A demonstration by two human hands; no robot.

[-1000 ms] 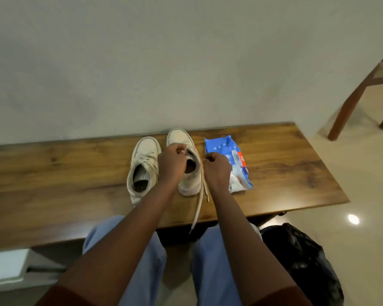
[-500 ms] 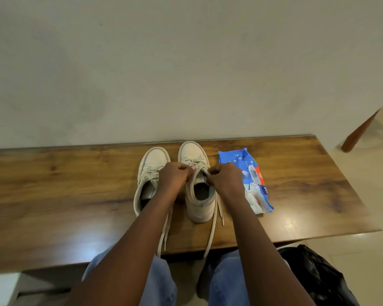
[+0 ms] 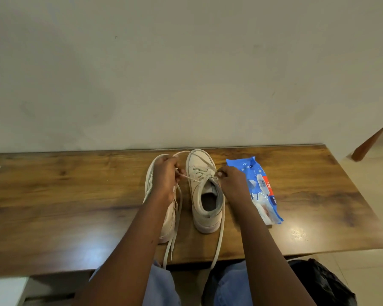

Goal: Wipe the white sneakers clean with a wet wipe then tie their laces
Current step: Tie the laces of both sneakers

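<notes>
Here, lace (image 3: 191, 178) pinched between left hand (image 3: 164, 177), right hand (image 3: 230, 180)

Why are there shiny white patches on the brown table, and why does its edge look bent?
Head view: light glares off the glossy table, a small patch near the wipes packet, a wider one further left; the wide-angle lens bends its edges.

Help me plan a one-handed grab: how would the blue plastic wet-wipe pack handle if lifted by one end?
The blue plastic wet-wipe pack would probably sag: its near end lies flat and crumpled, as if partly emptied. Its smooth film may be slippery, so a pinch seems safer. Flat on the wooden table, it should not roll.
</notes>
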